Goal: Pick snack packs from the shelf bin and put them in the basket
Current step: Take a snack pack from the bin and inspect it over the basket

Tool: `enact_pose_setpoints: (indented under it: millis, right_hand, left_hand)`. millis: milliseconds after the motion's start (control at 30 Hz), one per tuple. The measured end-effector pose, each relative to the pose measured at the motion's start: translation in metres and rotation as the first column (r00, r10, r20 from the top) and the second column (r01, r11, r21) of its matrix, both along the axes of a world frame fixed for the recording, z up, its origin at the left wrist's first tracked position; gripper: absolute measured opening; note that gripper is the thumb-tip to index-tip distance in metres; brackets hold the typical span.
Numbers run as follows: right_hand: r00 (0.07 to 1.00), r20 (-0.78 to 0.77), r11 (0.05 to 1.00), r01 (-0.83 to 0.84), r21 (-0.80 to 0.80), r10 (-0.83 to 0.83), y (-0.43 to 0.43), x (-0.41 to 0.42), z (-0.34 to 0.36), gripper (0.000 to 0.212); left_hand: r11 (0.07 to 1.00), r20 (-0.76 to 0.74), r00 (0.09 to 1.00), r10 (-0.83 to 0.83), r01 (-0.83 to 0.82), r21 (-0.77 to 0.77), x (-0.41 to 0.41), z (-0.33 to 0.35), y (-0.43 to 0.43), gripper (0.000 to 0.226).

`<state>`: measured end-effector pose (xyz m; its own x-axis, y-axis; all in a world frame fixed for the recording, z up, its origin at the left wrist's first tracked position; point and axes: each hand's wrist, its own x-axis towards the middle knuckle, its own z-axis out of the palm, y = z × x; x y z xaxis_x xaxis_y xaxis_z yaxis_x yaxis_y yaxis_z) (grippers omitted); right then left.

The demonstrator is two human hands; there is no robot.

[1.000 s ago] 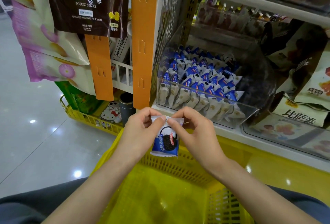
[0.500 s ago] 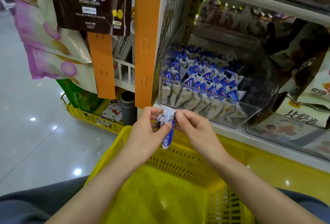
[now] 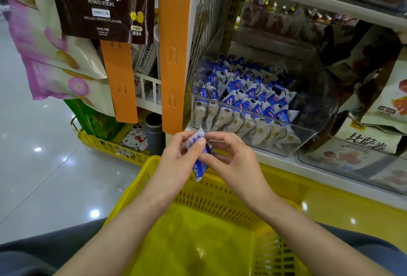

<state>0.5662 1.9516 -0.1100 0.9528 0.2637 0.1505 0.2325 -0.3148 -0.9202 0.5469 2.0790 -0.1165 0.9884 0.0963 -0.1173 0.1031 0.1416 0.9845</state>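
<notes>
A small blue-and-white snack pack (image 3: 200, 166) hangs edge-on between both hands, above the far rim of the yellow basket (image 3: 220, 200). My left hand (image 3: 178, 156) pinches its top with thumb and fingers. My right hand (image 3: 233, 161) pinches it from the right side. Just behind the hands, a clear shelf bin (image 3: 308, 134) holds several more blue-and-white snack packs (image 3: 248, 97) in rows. The basket's inside shows no packs.
An orange hanging strip (image 3: 174, 55) runs down left of the bin. Bags of potato sticks (image 3: 103, 2) and pink snack bags (image 3: 44, 55) hang at the left. A second yellow basket (image 3: 105, 143) stands on the floor behind. Larger snack bags (image 3: 370, 143) fill the neighbouring bin on the right.
The pack has turned from facing me to edge-on while both hands keep pinching it. The hands stay over the basket's far rim.
</notes>
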Motion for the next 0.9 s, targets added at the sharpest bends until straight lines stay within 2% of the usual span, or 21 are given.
enact_pose_setpoints:
  millis: [100,200,333,467,600,767,900]
  right_hand:
    - [0.998,-0.054,0.999,0.027,0.02,-0.026,-0.0007,0.0027,0.0007,0.039]
    - [0.996,-0.082,0.998,0.042,0.036,-0.039,-0.0025,0.0051,0.0016,0.03]
    - [1.0,0.007,0.997,0.021,-0.078,-0.021,-0.0001,-0.0014,0.0009,0.03]
    - [0.996,0.084,0.972,0.061,-0.228,-0.043,-0.001,-0.0017,-0.0017,0.026]
    - [0.99,0.143,0.93,0.045,-0.365,0.009,-0.0036,-0.0014,-0.0025,0.028]
    - [0.992,0.124,0.923,0.015,-0.384,0.036,-0.0052,0.0013,-0.0033,0.027]
    - [0.996,0.07,0.926,-0.022,-0.376,0.052,-0.0014,0.0008,-0.0043,0.029]
  left_hand:
    - [0.998,-0.023,0.999,0.03,-0.031,-0.045,0.0016,-0.0005,-0.0015,0.021]
    - [0.994,-0.031,0.998,0.049,-0.052,-0.093,0.0025,-0.0002,-0.0019,0.022]
    - [0.998,0.012,1.0,0.002,-0.001,-0.061,0.0008,-0.0004,-0.0022,0.024]
    - [0.998,0.069,0.996,-0.056,0.056,0.001,-0.0009,-0.0013,-0.0032,0.027]
    - [0.992,0.091,0.995,-0.05,0.039,0.118,0.0004,-0.0017,-0.0021,0.027]
    - [0.975,0.085,0.995,-0.047,0.027,0.221,0.002,-0.0008,-0.0015,0.03]
    - [0.967,0.061,0.998,0.019,-0.034,0.252,0.0013,-0.0015,-0.0008,0.029]
